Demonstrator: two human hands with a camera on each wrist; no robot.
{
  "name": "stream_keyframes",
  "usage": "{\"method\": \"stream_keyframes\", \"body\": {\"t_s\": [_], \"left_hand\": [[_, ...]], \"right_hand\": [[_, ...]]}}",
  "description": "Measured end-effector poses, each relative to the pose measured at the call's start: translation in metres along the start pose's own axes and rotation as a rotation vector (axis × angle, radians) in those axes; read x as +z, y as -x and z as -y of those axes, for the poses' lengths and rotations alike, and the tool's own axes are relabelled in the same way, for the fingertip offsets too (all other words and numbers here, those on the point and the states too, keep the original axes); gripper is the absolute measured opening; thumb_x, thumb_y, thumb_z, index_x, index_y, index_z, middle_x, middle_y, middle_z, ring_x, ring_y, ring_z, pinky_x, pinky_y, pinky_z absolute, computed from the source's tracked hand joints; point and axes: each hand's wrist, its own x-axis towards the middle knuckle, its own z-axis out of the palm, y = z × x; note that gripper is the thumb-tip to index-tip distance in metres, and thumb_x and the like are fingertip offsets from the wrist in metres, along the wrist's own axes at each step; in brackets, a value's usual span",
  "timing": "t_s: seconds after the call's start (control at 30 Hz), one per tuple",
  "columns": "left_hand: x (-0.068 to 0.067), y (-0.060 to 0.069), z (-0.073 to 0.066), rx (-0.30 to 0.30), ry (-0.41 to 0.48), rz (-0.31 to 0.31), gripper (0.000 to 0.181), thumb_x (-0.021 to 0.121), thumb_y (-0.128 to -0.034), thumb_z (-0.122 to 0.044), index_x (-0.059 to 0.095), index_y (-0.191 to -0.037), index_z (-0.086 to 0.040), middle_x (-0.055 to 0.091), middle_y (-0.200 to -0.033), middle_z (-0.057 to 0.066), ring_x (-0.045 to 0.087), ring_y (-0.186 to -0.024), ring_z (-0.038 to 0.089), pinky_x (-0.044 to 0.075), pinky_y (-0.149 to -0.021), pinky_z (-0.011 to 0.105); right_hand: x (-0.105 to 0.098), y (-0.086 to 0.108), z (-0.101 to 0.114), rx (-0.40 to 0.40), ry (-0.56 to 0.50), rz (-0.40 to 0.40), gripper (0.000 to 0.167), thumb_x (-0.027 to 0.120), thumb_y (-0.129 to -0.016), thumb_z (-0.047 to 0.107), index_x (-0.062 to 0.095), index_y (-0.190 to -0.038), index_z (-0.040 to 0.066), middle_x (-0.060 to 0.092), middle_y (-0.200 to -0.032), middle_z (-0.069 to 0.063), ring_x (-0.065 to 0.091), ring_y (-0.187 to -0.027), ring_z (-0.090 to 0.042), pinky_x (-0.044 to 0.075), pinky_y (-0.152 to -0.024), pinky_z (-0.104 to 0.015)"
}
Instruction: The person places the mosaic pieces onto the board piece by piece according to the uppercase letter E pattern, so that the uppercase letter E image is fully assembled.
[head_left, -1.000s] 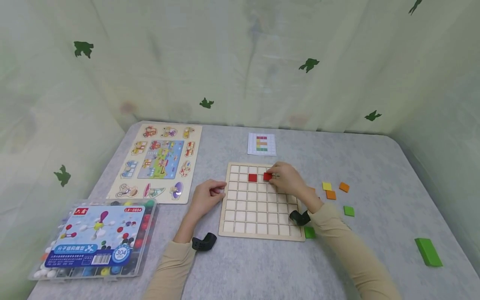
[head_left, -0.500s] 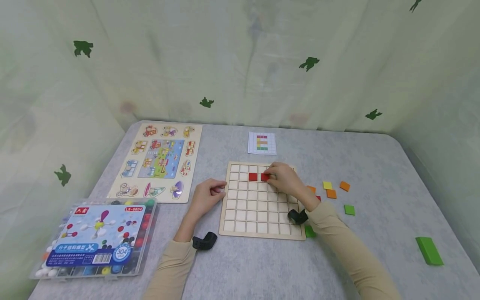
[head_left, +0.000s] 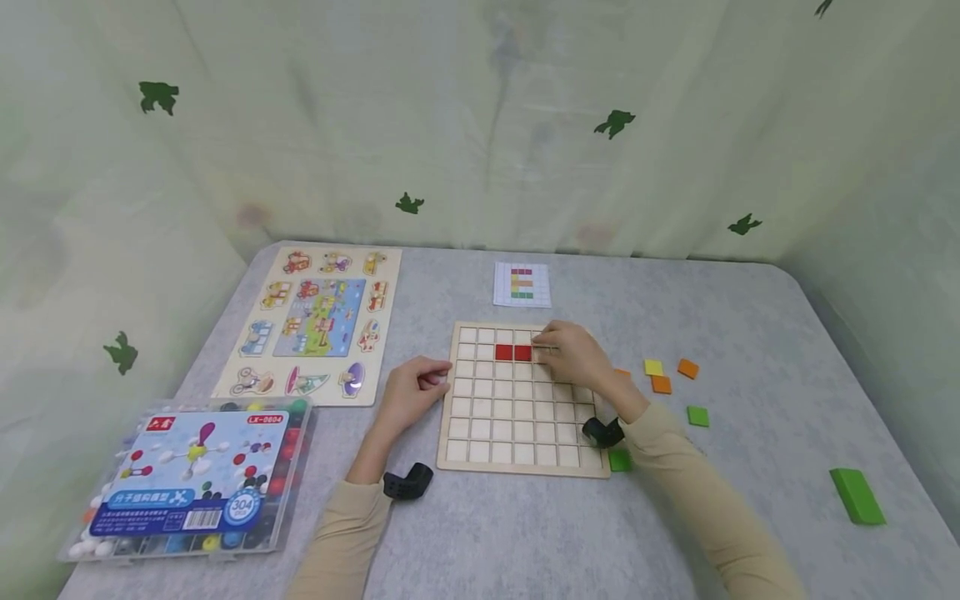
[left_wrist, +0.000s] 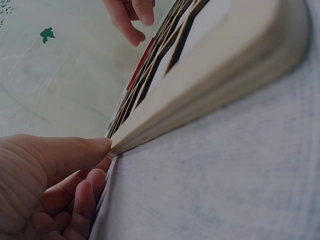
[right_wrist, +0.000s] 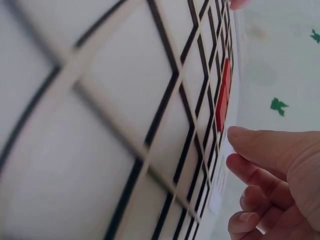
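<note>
A wooden grid board (head_left: 523,472) lies on the table in front of me. Two red square tiles (head_left: 504,352) sit side by side in its second row, and in the right wrist view these red tiles (right_wrist: 223,97) lie flat in their cells. At the board's left edge my left hand (head_left: 410,394) pinches the rim; the left wrist view has the thumb of that left hand (left_wrist: 55,175) on the rim, other fingers curled beneath. My right hand (head_left: 577,362) hovers just right of the tiles, thumb and forefinger slightly apart, nothing between them.
Yellow (head_left: 653,367), orange (head_left: 688,368) and green tiles (head_left: 697,416) lie right of the board. A green block (head_left: 857,497) is farther right. Behind the board lies a pattern card (head_left: 522,285). Leftward are a picture puzzle (head_left: 322,321) and a molecule-kit box (head_left: 191,475).
The second red tile has moved left into the cell beside the first, and my right hand has let go of it. The left hand has stayed at the board's edge.
</note>
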Motion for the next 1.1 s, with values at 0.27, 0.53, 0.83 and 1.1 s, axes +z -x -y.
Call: {"method": "stream_keyframes", "body": {"t_s": [0.27, 0.53, 0.83, 1.1], "left_hand": [[0.0, -0.001, 0.001, 0.011, 0.003, -0.003, 0.03, 0.071, -0.0783, -0.003, 0.069, -0.108, -0.002, 0.068, -0.093, 0.013, 0.057, -0.074, 0.013, 0.044, -0.064, 0.018], [-0.001, -0.001, 0.0, -0.007, 0.003, 0.009, 0.029, 0.07, -0.0795, -0.004, 0.069, -0.109, -0.002, 0.068, -0.093, 0.012, 0.056, -0.074, 0.012, 0.044, -0.065, 0.018], [-0.001, -0.001, -0.002, -0.009, 0.019, 0.006, 0.03, 0.071, -0.078, -0.002, 0.069, -0.108, -0.001, 0.068, -0.092, 0.014, 0.058, -0.075, 0.016, 0.044, -0.065, 0.017], [0.0, 0.0, -0.001, -0.007, 0.007, 0.002, 0.029, 0.07, -0.0784, -0.002, 0.069, -0.107, -0.002, 0.068, -0.09, 0.013, 0.057, -0.074, 0.014, 0.044, -0.065, 0.017]], "right_hand": [[-0.021, 0.027, -0.016, 0.13, 0.009, -0.004, 0.027, 0.064, -0.086, 0.01, 0.068, -0.111, 0.001, 0.064, -0.105, -0.016, 0.061, -0.094, -0.028, 0.051, -0.077, -0.04], [-0.036, 0.062, -0.033, 0.18, 0.058, -0.025, 0.028, 0.067, -0.083, 0.009, 0.068, -0.109, -0.002, 0.065, -0.104, -0.017, 0.061, -0.095, -0.03, 0.052, -0.077, -0.041], [-0.039, 0.094, -0.039, 0.177, 0.108, -0.035, 0.02, 0.069, -0.08, 0.005, 0.071, -0.099, -0.002, 0.067, -0.097, -0.015, 0.061, -0.09, -0.029, 0.052, -0.075, -0.041], [-0.037, 0.106, -0.042, 0.173, 0.102, -0.039, 0.019, 0.071, -0.079, 0.007, 0.073, -0.098, 0.003, 0.068, -0.091, -0.01, 0.059, -0.078, -0.019, 0.047, -0.064, -0.027]]}}
